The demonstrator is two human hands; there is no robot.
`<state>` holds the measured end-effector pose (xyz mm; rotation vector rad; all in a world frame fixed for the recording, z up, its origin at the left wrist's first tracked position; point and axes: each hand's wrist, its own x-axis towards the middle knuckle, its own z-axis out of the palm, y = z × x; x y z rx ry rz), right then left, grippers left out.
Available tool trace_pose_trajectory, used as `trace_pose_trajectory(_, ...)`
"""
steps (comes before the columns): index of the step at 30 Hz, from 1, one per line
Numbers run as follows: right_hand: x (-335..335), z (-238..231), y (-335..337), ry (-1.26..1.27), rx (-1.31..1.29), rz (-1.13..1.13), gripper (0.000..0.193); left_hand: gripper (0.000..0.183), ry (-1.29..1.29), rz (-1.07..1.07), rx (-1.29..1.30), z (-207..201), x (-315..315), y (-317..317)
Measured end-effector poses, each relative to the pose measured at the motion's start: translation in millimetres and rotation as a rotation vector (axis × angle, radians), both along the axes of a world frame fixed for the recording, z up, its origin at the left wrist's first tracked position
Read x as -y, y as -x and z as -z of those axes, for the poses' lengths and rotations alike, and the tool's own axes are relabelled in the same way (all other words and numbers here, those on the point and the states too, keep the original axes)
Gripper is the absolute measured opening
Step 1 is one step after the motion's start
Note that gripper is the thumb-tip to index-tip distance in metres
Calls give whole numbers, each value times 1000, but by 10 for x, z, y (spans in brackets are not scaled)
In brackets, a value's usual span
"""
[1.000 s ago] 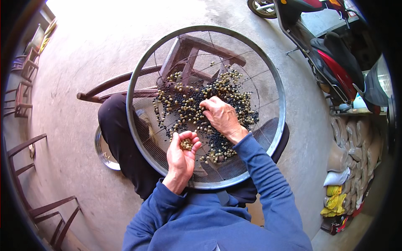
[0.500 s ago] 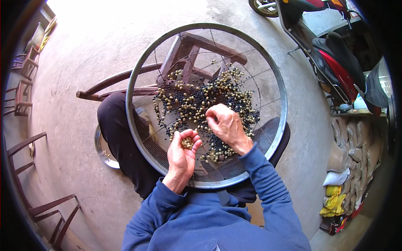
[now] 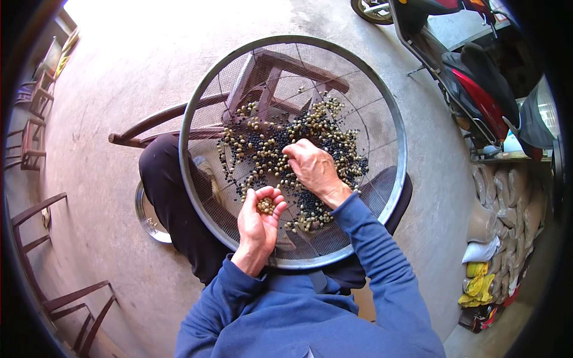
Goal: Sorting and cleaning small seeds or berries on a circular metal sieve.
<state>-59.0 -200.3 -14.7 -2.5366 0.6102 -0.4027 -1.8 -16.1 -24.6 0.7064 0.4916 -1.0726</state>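
Note:
A round sieve with a metal rim and wire mesh rests across my lap. Tan beans and smaller black beans lie mixed over its middle. My left hand, palm up and cupped, holds a small heap of tan beans above the near part of the mesh. My right hand is over the mixed beans, back of the hand up. Its fingers are bent and pinched together at the pile, and whatever is between the fingertips is hidden.
Under the sieve's far side stands a wooden chair or stool frame. A metal basin with a few beans sits left of my leg. Wooden chairs line the left. A red and black motorbike and stacked sacks are at the right.
My right hand has moved slightly left and away from me over the beans, its fingers still pinched. My left hand stays cupped in nearly the same place.

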Motion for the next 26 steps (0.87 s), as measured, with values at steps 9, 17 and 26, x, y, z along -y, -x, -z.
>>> trace_pose_trajectory(9,25,85,8,71,-129,-37,6,45,-12,0,-5,5,15,3)
trace_pose_trajectory(17,45,100,14,94,-211,-45,9,45,-5,15,4,8,10,7)
trace_pose_trajectory(26,-405,-448,212,-586,57,-27,9,45,37,6,12,79,13,14)
